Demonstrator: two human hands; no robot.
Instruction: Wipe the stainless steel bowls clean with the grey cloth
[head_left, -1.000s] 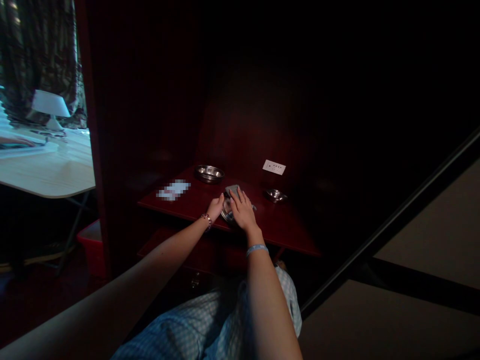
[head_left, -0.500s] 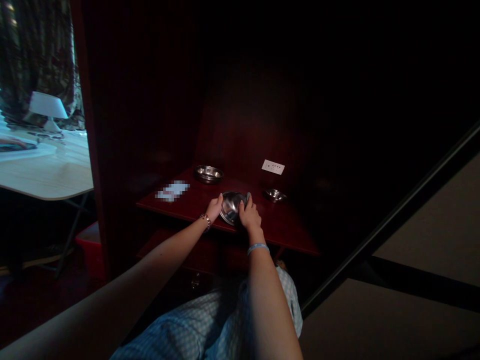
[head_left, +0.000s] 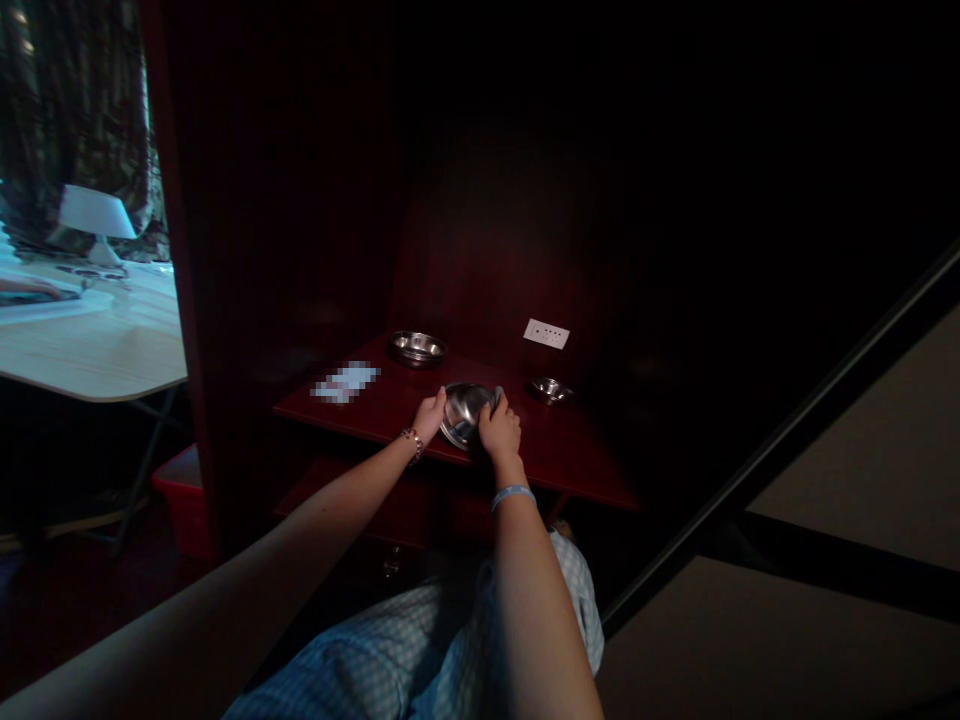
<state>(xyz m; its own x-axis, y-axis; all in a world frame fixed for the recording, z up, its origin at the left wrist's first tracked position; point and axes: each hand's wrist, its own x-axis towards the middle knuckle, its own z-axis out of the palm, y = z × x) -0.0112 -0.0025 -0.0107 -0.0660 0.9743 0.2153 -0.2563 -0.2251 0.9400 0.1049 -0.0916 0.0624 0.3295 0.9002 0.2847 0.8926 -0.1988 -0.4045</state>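
gap behind held bowl, wall beyond

got my left arm and right arm reaching forward, angling inward, left grip and right grip both curled in

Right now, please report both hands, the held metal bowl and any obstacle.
Left hand, right hand: gripping metal bowl. Left-rear bowl and right-side bowl stand apart, neither between hands.

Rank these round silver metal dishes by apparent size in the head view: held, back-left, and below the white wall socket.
1. Held dish, partly covered
2. Back-left dish
3. Dish below socket
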